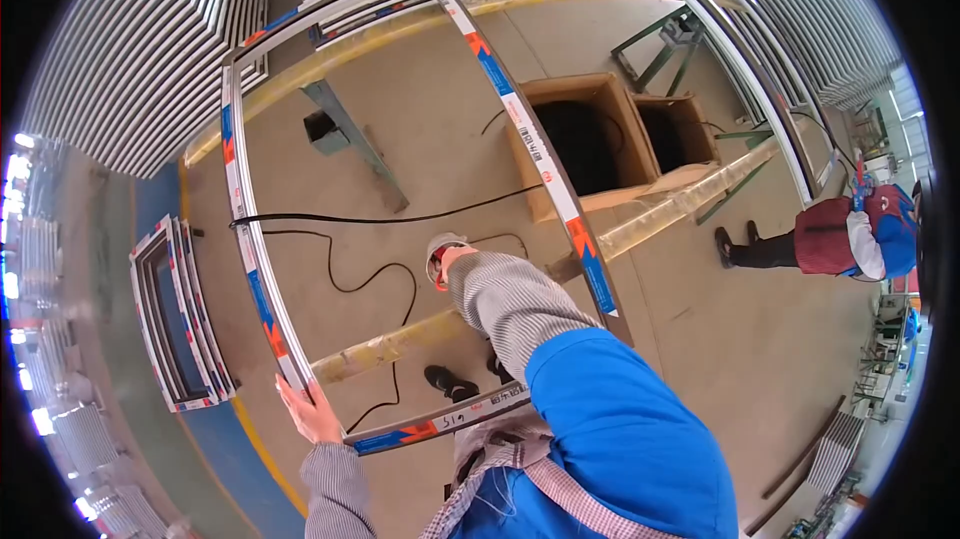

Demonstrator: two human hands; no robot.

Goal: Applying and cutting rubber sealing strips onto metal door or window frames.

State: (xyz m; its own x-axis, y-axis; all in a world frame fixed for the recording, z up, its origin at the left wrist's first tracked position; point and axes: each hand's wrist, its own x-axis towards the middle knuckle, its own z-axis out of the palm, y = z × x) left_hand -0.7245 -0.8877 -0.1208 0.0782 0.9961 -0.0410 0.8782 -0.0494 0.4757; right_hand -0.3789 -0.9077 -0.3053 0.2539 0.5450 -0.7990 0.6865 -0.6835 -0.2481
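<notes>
The left hand [318, 417] pinches the near left corner of the large frame [486, 64], which lies across yellow-wrapped rails [395, 341]. The right hand [459, 258] is above the frame's opening, at a small whitish thing [446, 241]; its fingers are mostly hidden, so I cannot tell their grip. A black strip [390, 220] crosses the left side. Farther are open cartons [617, 144] and striped stacks [135, 49].
</notes>
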